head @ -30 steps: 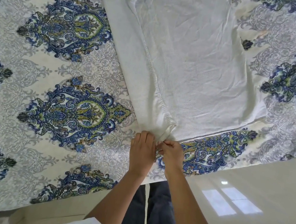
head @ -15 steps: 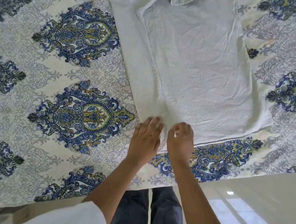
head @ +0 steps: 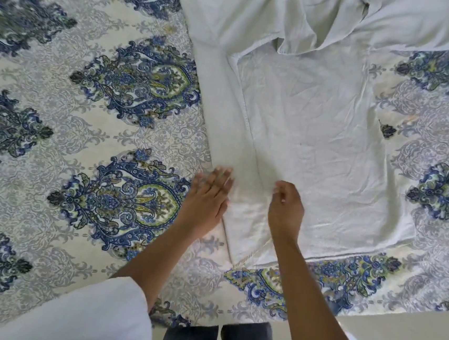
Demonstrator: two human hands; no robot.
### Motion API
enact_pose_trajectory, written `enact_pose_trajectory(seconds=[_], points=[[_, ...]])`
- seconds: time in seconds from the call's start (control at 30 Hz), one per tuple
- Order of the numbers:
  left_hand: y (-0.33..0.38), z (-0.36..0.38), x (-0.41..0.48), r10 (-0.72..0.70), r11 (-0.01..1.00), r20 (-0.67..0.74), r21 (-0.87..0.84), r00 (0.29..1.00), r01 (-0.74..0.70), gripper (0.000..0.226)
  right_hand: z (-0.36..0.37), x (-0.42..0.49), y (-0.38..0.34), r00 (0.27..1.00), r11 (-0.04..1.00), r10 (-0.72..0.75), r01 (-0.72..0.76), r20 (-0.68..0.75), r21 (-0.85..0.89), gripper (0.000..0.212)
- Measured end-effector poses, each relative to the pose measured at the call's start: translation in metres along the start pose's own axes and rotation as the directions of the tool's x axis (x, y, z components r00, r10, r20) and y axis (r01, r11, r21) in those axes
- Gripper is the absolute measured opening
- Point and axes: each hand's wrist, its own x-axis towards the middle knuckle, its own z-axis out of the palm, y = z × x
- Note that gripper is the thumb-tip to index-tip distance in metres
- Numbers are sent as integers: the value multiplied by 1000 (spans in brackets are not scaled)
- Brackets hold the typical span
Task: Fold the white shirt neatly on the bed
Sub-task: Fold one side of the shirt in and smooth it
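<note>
The white shirt [head: 315, 151] is lying across the upper middle of the frame on the patterned bed [head: 56, 140], its left side folded in. The left hand [head: 210, 196] is pressing flat, fingers straight, on that fold near the hem. The right hand [head: 285, 211] is curling just beside it, and whether it is pinching cloth cannot be told. Looking thin, light and limp, the shirt is probably best gripped at the hem corners.

the left hand [head: 207, 198] is held palm down, its fingers [head: 221, 176] straight and close together, blurred at the tips. just to its right, with a gap between them, the right hand [head: 285, 211] shows its back, fingers [head: 282, 187] curled under toward the thumb; whether they pinch anything cannot be told. behind the hands the left forearm [head: 154, 256] and right forearm [head: 307, 295] are bare, with a white sleeve [head: 99, 314] further back on the left arm.
</note>
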Motion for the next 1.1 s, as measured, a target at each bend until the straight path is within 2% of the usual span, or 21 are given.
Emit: enact_pose_trajectory(seconds=[0.07, 0.1, 0.13, 0.2, 0.23, 0.27, 0.3, 0.33, 0.4, 0.43, 0.5, 0.57, 0.63, 0.67, 0.73, 0.8, 0.87, 0.93, 1.0, 1.07, 1.1], points=[[-22, -1, 7, 39, 999, 29, 31, 999, -40, 55, 17, 0, -10, 949, 949, -254, 282, 187, -142, 34], [-32, -2, 11, 85, 996, 62, 33, 994, -87, 55, 25, 1, -11, 915, 930, -268, 328, 300, -168, 36], [-38, -4, 14, 111, 993, 80, 32, 991, -114, 54, 28, 6, -12, 923, 942, -211, 280, 323, -184, 37], [-41, -19, 19, 103, 994, 56, 27, 993, -105, 50, 27, 28, -22, 989, 982, -23, 50, 143, -185, 35], [-40, -26, 25, 98, 995, -10, 21, 995, -98, 46, 25, 40, -29, 999, 988, 12, -4, 50, -155, 34], [-38, -34, 34, 85, 996, -86, -6, 993, -86, 41, 23, 50, -40, 999, 992, -22, 26, 34, -125, 33], [-37, -42, 47, 54, 997, -148, -54, 988, -62, 39, 22, 59, -53, 992, 987, -104, 112, 78, -114, 34], [-38, -52, 65, 12, 995, -196, -93, 981, -31, 39, 23, 71, -67, 973, 976, -181, 196, 146, -92, 36], [-44, -67, 105, -74, 989, -228, -140, 971, 43, 45, 27, 100, -84, 932, 965, -237, 258, 275, -44, 37], [-47, -74, 125, -128, 980, -169, -175, 977, 98, 48, 26, 121, -91, 938, 967, -230, 251, 259, -51, 36], [-55, -74, 157, -234, 949, -4, -221, 972, 227, 61, 23, 175, -99, 984, 986, -160, 163, 79, -29, 29], [-56, -62, 178, -296, 917, 117, -243, 948, 316, 72, 9, 230, -112, 998, 988, 23, -14, -60, 154, 28], [-54, -48, 186, -320, 914, 161, -208, 934, 349, 81, -7, 277, -125, 985, 934, 160, -131, -61, 333, 28], [-53, -45, 189, -319, 918, 172, -190, 932, 349, 81, -14, 302, -131, 980, 934, 181, -144, -84, 328, 27], [-53, -42, 191, -316, 908, 211, -215, 925, 359, 78, -24, 345, -141, 968, 983, 138, -108, -211, 146, 38], [-55, -47, 192, -327, 888, 253, -248, 911, 387, 78, -31, 371, -148, 963, 987, 25, -66, -267, -145, 54], [-56, -50, 194, -321, 886, 273, -253, 907, 389, 78, -32, 387, -154, 972, 891, -104, -4, -213, -453, 69], [-56, -51, 193, -310, 893, 275, -245, 910, 378, 79, -27, 398, -161, 977, 759, -188, 81, -99, -646, 74], [-57, -53, 192, -297, 892, 278, -260, 914, 369, 82, -24, 404, -171, 982, 707, -183, 95, -52, -701, 62], [-57, -54, 191, -282, 889, 290, -281, 914, 363, 83, -21, 409, -178, 983, 822, -130, 33, -132, -568, 40], [-58, -54, 191, -274, 889, 293, -286, 916, 358, 83, -23, 410, -180, 974, 922, -81, -7, -211, -386, 28]])
